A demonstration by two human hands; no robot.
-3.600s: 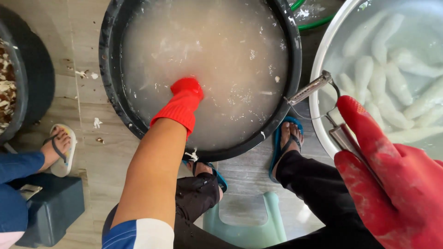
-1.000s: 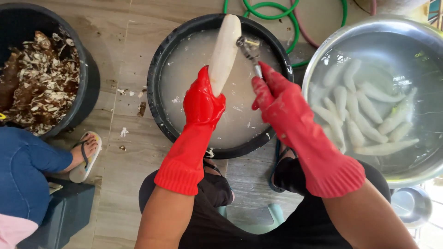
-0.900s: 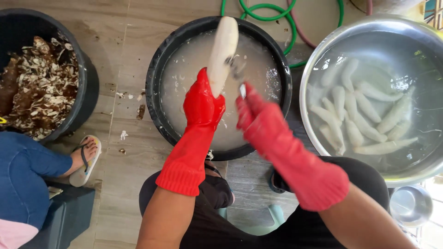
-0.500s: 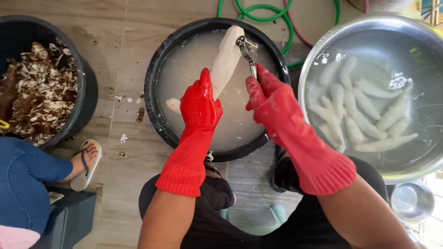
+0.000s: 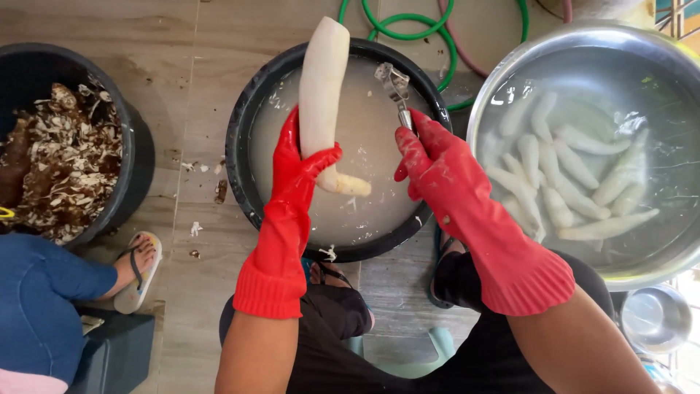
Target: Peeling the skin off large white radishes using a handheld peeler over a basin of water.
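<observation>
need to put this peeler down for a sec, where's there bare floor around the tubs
Bare tile lies between the black tub of peelings and the black water tub, with only a few scraps. The gap between the water tub and the steel basin is narrow, with hoses coiled behind.

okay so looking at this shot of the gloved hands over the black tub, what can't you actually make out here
Head view only:
- Peeler handle: hidden inside the right hand.
- White root: its middle covered by the left hand.
- Black tub bottom: hidden by cloudy water.
- Steel basin: cut off by the right edge.
</observation>
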